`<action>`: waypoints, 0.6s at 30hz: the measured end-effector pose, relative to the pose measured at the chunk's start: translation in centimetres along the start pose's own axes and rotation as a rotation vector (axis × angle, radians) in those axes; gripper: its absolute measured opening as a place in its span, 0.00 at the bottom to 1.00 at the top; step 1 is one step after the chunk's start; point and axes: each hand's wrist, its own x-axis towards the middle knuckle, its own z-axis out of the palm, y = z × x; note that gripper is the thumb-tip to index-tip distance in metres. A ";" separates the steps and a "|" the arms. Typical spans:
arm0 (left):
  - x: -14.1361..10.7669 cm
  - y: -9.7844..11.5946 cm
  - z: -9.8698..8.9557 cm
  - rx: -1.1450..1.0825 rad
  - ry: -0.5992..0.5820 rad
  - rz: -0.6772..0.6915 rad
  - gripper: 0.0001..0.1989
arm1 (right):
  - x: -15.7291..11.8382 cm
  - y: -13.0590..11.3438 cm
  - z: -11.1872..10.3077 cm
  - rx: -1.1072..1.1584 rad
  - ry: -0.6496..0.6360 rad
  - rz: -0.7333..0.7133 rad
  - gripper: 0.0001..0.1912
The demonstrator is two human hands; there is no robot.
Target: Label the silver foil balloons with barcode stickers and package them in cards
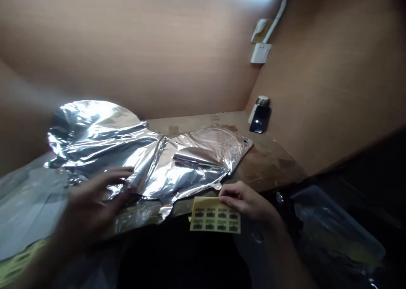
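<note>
**Left hand half open at the foil, right hand pinching a label sheet**

At the worktop's (269, 168) left end I see clear plastic film (27, 196). The left hand (95, 200) is blurred over the near edge, thumb and fingers parted; I make out nothing gripped and cannot tell whether it touches the foil.

Beyond it, what looks like an uninflated foil balloon (104, 149) sprawls from the left end toward the right, its tab reaching the near edge; I take it to be spread flat so its surface is easy to reach.

At the near edge, right of that tab, my right hand (245, 202) closes thumb against finger on the top of a yellow label sheet (215, 220), probably by its margin so the printed rows stay uncovered.

In the far right corner, a phone (260, 121) tilts before a silver-capped container (263, 100), seemingly propped there.
</note>
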 end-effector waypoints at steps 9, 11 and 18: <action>-6.9 1.2 7.8 -0.755 -0.365 -0.537 0.15 | 2.1 -2.1 6.3 0.218 0.035 -0.059 0.24; -7.3 0.3 7.1 -0.751 -0.273 -0.583 0.17 | 2.2 -2.3 6.8 0.152 0.051 -0.120 0.30; -8.6 -0.1 5.3 -0.599 -0.152 -0.580 0.17 | 3.4 -1.6 10.4 0.529 0.082 -0.063 0.21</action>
